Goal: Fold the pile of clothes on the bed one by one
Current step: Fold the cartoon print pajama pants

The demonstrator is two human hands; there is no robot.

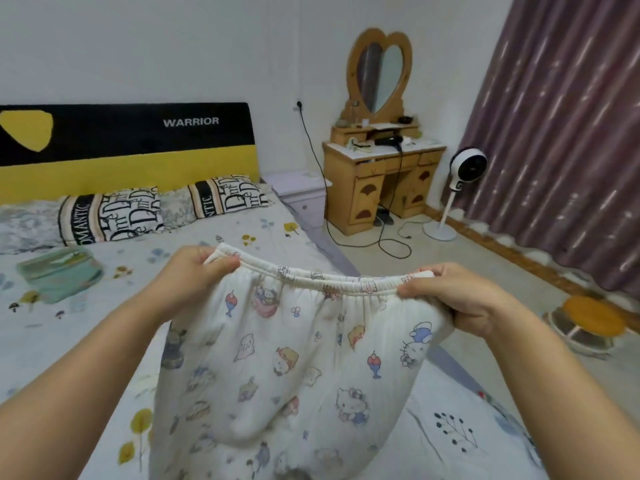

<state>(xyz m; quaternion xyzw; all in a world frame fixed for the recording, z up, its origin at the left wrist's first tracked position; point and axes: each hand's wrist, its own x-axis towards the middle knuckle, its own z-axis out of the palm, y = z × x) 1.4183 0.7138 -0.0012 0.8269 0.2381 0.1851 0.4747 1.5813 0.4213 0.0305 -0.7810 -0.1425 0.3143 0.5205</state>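
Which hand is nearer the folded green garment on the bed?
Left. The left hand pinches the pants waistband just right of the green garment; the right hand grips the waistband's far end, farther off.

Soft, even indoor light fills the room, bright enough to read the headboard [124, 140] lettering, with only faint shadows under the pillows [110, 213] and no harsh glare. The wide-angle lens bends the curtain [568, 133] and walls toward the edges, and the whole picture is slightly soft, most of all in the bottom corners
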